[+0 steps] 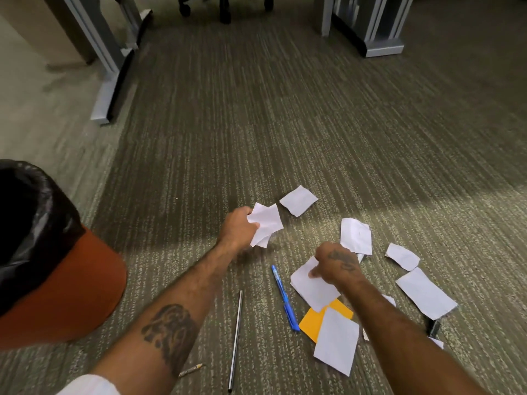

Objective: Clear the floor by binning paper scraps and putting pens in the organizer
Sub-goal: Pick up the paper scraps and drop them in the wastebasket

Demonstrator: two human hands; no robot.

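Your left hand (238, 227) is closed around a few white paper scraps (265, 223), held just above the carpet (256, 124); how many pieces are in this bunch you cannot count, because they overlap. Your right hand (338, 263) pinches the corner of another white scrap (312, 283) between thumb and fingers, and your wrist hides part of that sheet. Under it lies an orange note (310, 320), mostly covered by this scrap and by one more white sheet (336, 340).

Other scraps lie apart on the carpet: one further away (298, 201), one beyond your right hand (356, 236), two to the right (402, 256) (426, 293). Your right forearm covers some small pieces, and a dark object (433, 327) beside it is too hidden to name.

A blue pen (285, 299) lies just left of the pinched scrap. A thin silver pen (236, 340) lies between your forearms. A short pencil (191, 370) shows only partly behind your left arm.

The orange bin (71, 295) with its black bag stands at the left, cut by the picture edge
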